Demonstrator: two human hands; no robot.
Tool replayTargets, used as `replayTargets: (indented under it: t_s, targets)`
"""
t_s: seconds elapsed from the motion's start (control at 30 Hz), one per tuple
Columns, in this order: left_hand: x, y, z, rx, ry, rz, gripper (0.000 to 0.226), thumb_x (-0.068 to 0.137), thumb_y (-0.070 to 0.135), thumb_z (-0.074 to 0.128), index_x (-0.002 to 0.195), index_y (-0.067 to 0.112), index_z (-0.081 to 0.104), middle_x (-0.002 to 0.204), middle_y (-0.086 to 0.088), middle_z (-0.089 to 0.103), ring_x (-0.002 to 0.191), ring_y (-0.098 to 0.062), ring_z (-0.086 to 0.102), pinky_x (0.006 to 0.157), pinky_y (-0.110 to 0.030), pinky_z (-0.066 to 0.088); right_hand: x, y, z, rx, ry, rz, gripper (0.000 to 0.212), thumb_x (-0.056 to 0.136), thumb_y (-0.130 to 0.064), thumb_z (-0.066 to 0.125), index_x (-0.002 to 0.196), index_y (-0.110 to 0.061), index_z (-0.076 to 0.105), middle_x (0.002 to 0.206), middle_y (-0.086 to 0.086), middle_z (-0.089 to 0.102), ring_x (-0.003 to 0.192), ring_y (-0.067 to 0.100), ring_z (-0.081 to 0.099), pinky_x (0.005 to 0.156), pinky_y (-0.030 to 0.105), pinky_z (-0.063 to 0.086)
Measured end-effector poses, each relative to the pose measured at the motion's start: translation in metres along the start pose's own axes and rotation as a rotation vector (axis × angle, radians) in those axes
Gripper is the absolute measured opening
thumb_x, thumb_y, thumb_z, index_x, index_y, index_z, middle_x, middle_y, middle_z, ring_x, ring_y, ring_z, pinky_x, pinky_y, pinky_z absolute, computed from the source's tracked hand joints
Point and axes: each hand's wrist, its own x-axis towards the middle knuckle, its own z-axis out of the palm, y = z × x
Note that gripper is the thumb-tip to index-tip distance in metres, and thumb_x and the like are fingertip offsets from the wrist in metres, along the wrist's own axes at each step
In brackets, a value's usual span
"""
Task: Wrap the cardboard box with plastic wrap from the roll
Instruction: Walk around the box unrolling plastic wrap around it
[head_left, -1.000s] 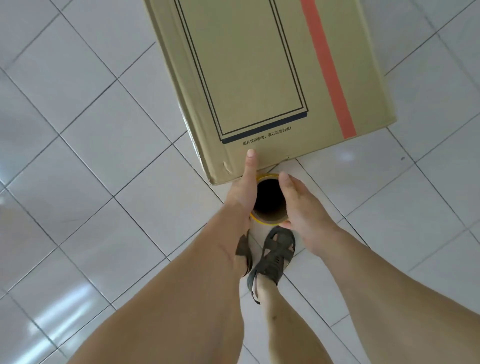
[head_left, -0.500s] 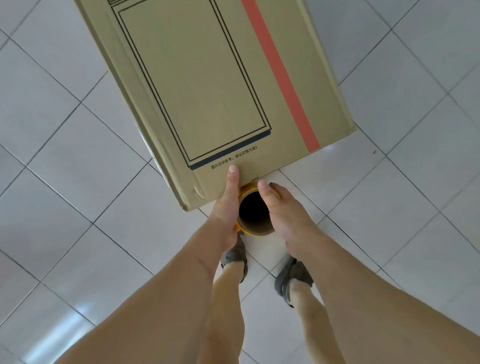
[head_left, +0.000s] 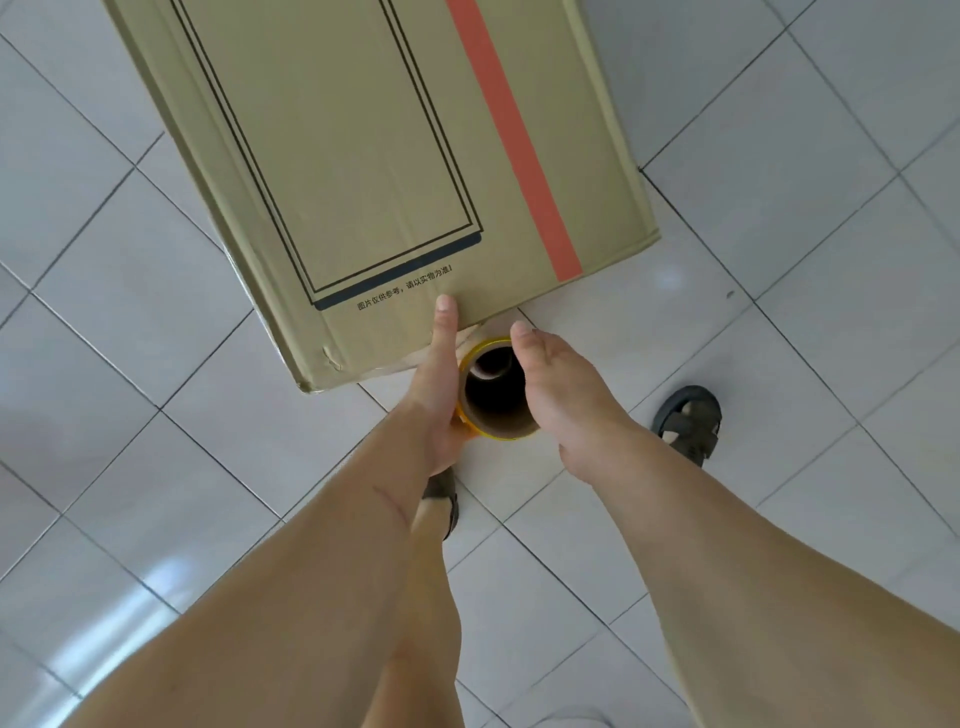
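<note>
Floor (head_left: 779, 156) is pale grey-white glossy tile w/ thin dark grout lines, laid diagonal to the view. Soft daylight glare patches at lower left (head_left: 156, 587) and one faint spot mid-right, prob. from a window out of shot. Small dark speck (head_left: 730, 294) on one tile at right.

The right foot in its sandal (head_left: 688, 423) has been stepped out to the right, well apart from the roll (head_left: 496, 392). The left foot (head_left: 441, 501) has been left half hidden under the left hand (head_left: 439, 395).
</note>
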Motion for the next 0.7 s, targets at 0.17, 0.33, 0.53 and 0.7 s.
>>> replayTargets:
  t_s: [0.17,0.33,0.53,0.7]
  targets:
    - [0.004,-0.005,0.021,-0.030,0.084,0.015,0.114,0.068,0.107,0.044,0.134,0.019,0.073,0.122,-0.011,0.083,0.122,-0.032,0.076,0.118,-0.055,0.052,0.003,0.002,-0.017,-0.119,0.017,-0.082,0.050,0.103,-0.047,0.035,0.146,-0.023,0.042,0.143,0.001,0.048,0.132,0.021,0.045,0.096,0.026,0.033]
    - [0.004,0.003,0.043,-0.068,0.110,0.086,0.083,0.096,0.087,0.045,0.129,0.017,0.076,0.120,-0.008,0.084,0.119,-0.027,0.078,0.118,-0.051,0.053,0.012,0.000,-0.036,0.044,-0.025,-0.011,0.053,0.098,-0.059,0.038,0.141,-0.030,0.046,0.141,-0.006,0.051,0.125,0.017,0.049,0.096,0.028,0.035]
    - [0.006,-0.010,0.063,-0.072,0.018,-0.015,0.112,0.076,0.108,0.032,0.139,0.025,0.072,0.130,-0.005,0.081,0.131,-0.027,0.071,0.121,-0.056,0.048,0.013,-0.004,-0.057,-0.060,0.060,-0.102,0.048,0.101,-0.051,0.039,0.138,-0.025,0.052,0.141,0.001,0.052,0.128,0.020,0.050,0.107,0.038,0.040]
    - [0.022,-0.005,0.065,-0.047,0.165,0.089,0.119,0.050,0.104,0.069,0.138,0.024,0.072,0.126,-0.005,0.082,0.124,-0.026,0.075,0.120,-0.051,0.050,0.015,0.006,-0.064,-0.002,-0.009,0.039,0.066,0.094,-0.068,0.035,0.145,-0.027,0.041,0.144,-0.003,0.049,0.129,0.020,0.047,0.096,0.030,0.035]
